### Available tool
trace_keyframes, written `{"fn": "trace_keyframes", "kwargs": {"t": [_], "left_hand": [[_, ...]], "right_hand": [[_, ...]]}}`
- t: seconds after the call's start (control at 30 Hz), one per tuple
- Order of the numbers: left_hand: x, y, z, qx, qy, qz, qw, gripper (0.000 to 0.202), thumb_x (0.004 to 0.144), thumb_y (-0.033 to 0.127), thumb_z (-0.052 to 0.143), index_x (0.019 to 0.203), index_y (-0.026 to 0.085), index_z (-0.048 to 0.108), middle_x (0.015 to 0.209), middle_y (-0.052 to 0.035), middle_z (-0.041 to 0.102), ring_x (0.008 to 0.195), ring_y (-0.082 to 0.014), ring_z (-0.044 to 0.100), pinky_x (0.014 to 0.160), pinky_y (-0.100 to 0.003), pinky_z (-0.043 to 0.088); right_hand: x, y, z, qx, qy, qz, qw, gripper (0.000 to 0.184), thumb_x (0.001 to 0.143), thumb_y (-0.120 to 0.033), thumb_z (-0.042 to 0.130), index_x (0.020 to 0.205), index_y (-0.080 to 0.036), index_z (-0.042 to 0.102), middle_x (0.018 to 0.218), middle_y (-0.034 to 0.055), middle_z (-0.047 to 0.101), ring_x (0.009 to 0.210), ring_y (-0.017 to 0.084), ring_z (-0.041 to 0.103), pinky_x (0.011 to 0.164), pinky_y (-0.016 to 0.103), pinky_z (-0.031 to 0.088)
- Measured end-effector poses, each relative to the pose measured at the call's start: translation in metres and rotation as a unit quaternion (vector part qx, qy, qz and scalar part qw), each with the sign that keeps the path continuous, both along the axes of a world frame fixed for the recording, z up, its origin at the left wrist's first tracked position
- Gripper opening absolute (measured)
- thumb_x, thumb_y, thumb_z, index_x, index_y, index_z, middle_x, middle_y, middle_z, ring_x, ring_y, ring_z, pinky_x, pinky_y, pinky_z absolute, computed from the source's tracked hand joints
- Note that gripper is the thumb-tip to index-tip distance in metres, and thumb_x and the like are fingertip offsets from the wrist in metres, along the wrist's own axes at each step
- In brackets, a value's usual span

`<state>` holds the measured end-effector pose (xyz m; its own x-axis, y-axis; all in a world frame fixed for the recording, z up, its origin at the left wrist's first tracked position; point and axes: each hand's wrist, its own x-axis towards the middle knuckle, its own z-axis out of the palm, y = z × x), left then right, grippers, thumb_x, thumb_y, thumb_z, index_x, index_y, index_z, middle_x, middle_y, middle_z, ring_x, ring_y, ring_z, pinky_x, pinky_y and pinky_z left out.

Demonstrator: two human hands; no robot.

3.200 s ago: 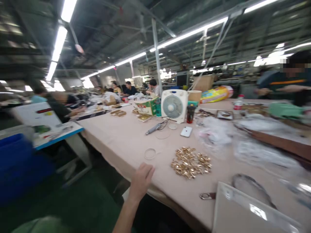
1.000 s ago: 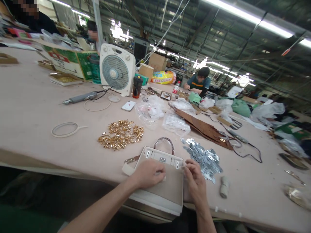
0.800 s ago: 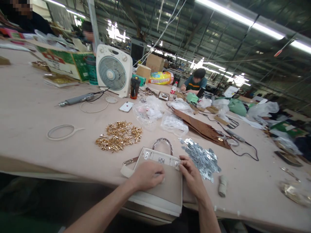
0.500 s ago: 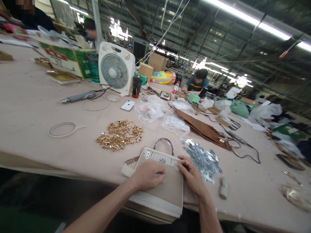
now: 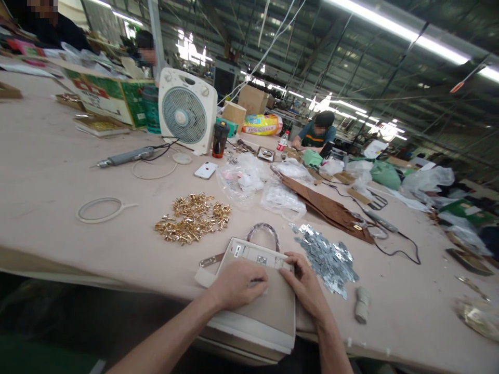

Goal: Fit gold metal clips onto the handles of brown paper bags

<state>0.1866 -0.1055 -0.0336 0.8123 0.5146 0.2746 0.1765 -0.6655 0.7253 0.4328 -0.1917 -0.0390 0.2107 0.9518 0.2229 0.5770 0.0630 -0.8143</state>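
Note:
A beige and white handbag [image 5: 268,311] lies flat at the near edge of the long table [image 5: 47,176], its wrapped handle [image 5: 265,229] pointing away from me. My left hand [image 5: 237,283] rests on the bag's front with fingers curled, pressing it down. My right hand [image 5: 306,283] sits at the bag's upper right edge, fingertips pinched at the top strip with its metal fittings [image 5: 260,258]. What the fingertips hold is too small to see. A heap of gold metal parts [image 5: 193,215] lies to the left, a heap of silver plates [image 5: 325,257] to the right.
A white fan [image 5: 187,111], a grey power tool [image 5: 125,156], a phone [image 5: 205,169], a tape ring [image 5: 99,209], plastic bags [image 5: 280,197], brown leather [image 5: 327,208] and a small roll [image 5: 361,305] lie about. Other people sit further along the table.
Three seconds ago only my left hand showed at the table edge, with the bag off to the right. Since one second ago both hands stay on the bag; the right fingertips shifted slightly left.

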Motion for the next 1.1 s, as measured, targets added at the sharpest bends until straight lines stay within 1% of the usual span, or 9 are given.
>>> {"fn": "trace_keyframes", "kwargs": {"t": [0.1, 0.4, 0.5, 0.6, 0.73, 0.83, 0.93, 1.0, 1.1], "left_hand": [[0.001, -0.001, 0.002, 0.001, 0.001, -0.009, 1.0, 0.017, 0.095, 0.027, 0.061, 0.09, 0.022, 0.077, 0.087, 0.0003, 0.079, 0.077, -0.0159, 0.068, 0.072, -0.025, 0.043], [-0.003, 0.004, 0.0, -0.046, -0.008, -0.035, 0.998, 0.016, 0.093, 0.028, 0.064, 0.098, 0.021, 0.078, 0.096, -0.0008, 0.08, 0.087, -0.0174, 0.071, 0.079, -0.024, 0.049], [-0.006, 0.007, 0.0, -0.06, -0.003, -0.066, 0.996, 0.021, 0.093, 0.029, 0.065, 0.107, 0.021, 0.079, 0.105, -0.0028, 0.08, 0.096, -0.0196, 0.072, 0.086, -0.025, 0.052], [-0.008, 0.008, 0.002, -0.066, 0.005, -0.075, 0.995, 0.026, 0.094, 0.031, 0.065, 0.115, 0.021, 0.077, 0.115, -0.0045, 0.079, 0.104, -0.0216, 0.071, 0.093, -0.028, 0.052], [-0.009, 0.008, 0.008, -0.073, 0.024, -0.083, 0.994, 0.025, 0.092, 0.029, 0.067, 0.113, 0.02, 0.076, 0.112, -0.0035, 0.078, 0.1, -0.0208, 0.07, 0.088, -0.027, 0.052], [-0.01, 0.009, 0.012, -0.076, 0.029, -0.085, 0.993, 0.033, 0.09, 0.03, 0.069, 0.122, 0.022, 0.073, 0.104, -0.002, 0.078, 0.093, -0.0199, 0.069, 0.084, -0.026, 0.05], [-0.013, 0.01, 0.013, -0.07, 0.047, -0.062, 0.995, 0.078, 0.085, 0.037, 0.075, 0.156, 0.026, 0.045, 0.09, 0.0008, 0.075, 0.082, -0.0205, 0.068, 0.076, -0.026, 0.05], [-0.014, 0.011, 0.011, -0.067, 0.057, -0.055, 0.995, 0.097, 0.082, 0.039, 0.076, 0.165, 0.026, 0.027, 0.082, 0.0027, 0.072, 0.077, -0.021, 0.067, 0.072, -0.026, 0.049], [-0.013, 0.013, 0.006, -0.064, 0.049, -0.065, 0.995, 0.104, 0.077, 0.032, 0.075, 0.166, 0.026, 0.021, 0.09, 0.0011, 0.074, 0.083, -0.0225, 0.069, 0.075, -0.027, 0.051]], "right_hand": [[-0.003, 0.004, -0.002, -0.002, 0.067, -0.023, 0.997, 0.049, 0.086, -0.043, 0.079, 0.126, -0.021, 0.062, 0.123, 0.0118, 0.072, 0.107, 0.028, 0.073, 0.092, 0.041, 0.06], [-0.004, 0.016, -0.012, 0.02, 0.059, -0.094, 0.994, 0.041, 0.087, -0.055, 0.075, 0.101, -0.017, 0.076, 0.094, 0.0096, 0.078, 0.077, 0.025, 0.071, 0.069, 0.036, 0.058], [-0.01, 0.015, -0.014, 0.037, 0.033, -0.124, 0.991, 0.041, 0.09, -0.057, 0.07, 0.095, -0.017, 0.076, 0.089, 0.0094, 0.077, 0.079, 0.025, 0.069, 0.071, 0.036, 0.055], [-0.015, 0.013, -0.012, 0.057, 0.012, -0.15, 0.987, 0.039, 0.092, -0.056, 0.068, 0.1, -0.018, 0.075, 0.096, 0.01, 0.076, 0.085, 0.026, 0.068, 0.077, 0.038, 0.054], [-0.023, 0.002, -0.003, 0.152, -0.038, -0.193, 0.969, 0.031, 0.096, -0.048, 0.064, 0.107, -0.02, 0.072, 0.11, 0.0102, 0.072, 0.099, 0.026, 0.066, 0.091, 0.043, 0.053], [-0.038, -0.011, 0.002, 0.193, -0.074, -0.151, 0.967, 0.019, 0.099, -0.039, 0.062, 0.107, -0.023, 0.07, 0.107, 0.0082, 0.071, 0.1, 0.025, 0.065, 0.092, 0.042, 0.053], [-0.058, -0.025, 0.003, 0.172, -0.086, -0.065, 0.979, 0.014, 0.099, -0.031, 0.063, 0.111, -0.026, 0.069, 0.108, 0.0074, 0.071, 0.1, 0.025, 0.067, 0.088, 0.04, 0.055], [-0.07, -0.031, 0.001, 0.157, -0.101, -0.021, 0.982, 0.019, 0.099, -0.029, 0.064, 0.117, -0.027, 0.069, 0.112, 0.008, 0.071, 0.104, 0.026, 0.068, 0.09, 0.041, 0.057], [-0.082, -0.031, -0.003, 0.123, -0.122, 0.027, 0.985, 0.03, 0.098, -0.03, 0.066, 0.128, -0.03, 0.067, 0.121, 0.0093, 0.07, 0.114, 0.028, 0.066, 0.097, 0.044, 0.057]]}}
